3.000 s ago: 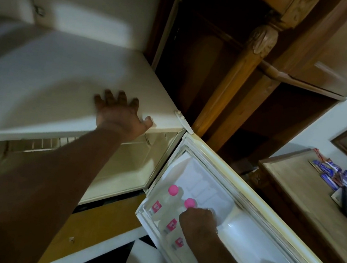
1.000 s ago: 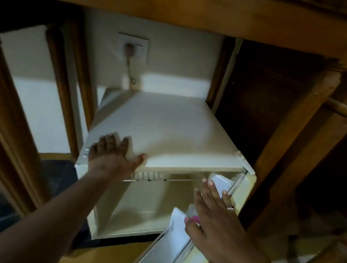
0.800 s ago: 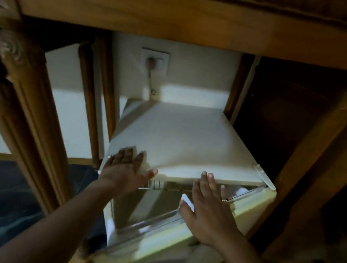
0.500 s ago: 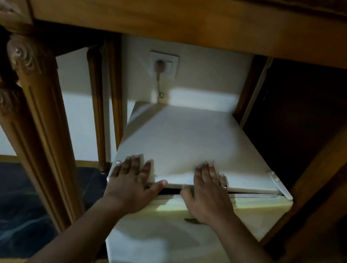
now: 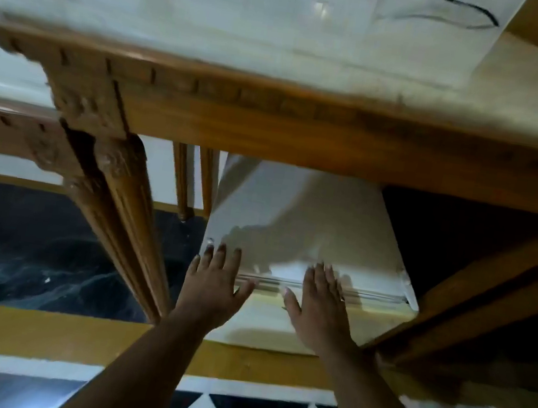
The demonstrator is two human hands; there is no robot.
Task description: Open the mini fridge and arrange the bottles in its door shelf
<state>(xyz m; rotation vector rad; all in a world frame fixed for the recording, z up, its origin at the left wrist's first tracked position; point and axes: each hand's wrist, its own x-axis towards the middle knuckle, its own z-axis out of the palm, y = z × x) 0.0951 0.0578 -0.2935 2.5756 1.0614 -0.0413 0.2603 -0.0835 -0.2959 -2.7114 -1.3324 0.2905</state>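
1. Two hands are showing in the head view, the only view there is: the left hand and the right hand are both lying open and flat, fingers spread, gripping nothing.
2. Both palms are resting across the front top edge of the fridge, fingers pointing away from the person onto its white top, thumbs turned toward each other with a gap between.
3. One door is sitting shut just under the palms; its seam is running left to right, crosswise to the fingers.
4. One hinge is showing at the right corner, so the free edge is lying on the left, nearer the left hand; any reopening would, I judge, be starting there.
5. No bottles are showing; the door shelf is hidden behind the shut door, so the count cannot be told.
6. One wooden worktop is hanging over the fridge, with one carved leg standing just to the left.
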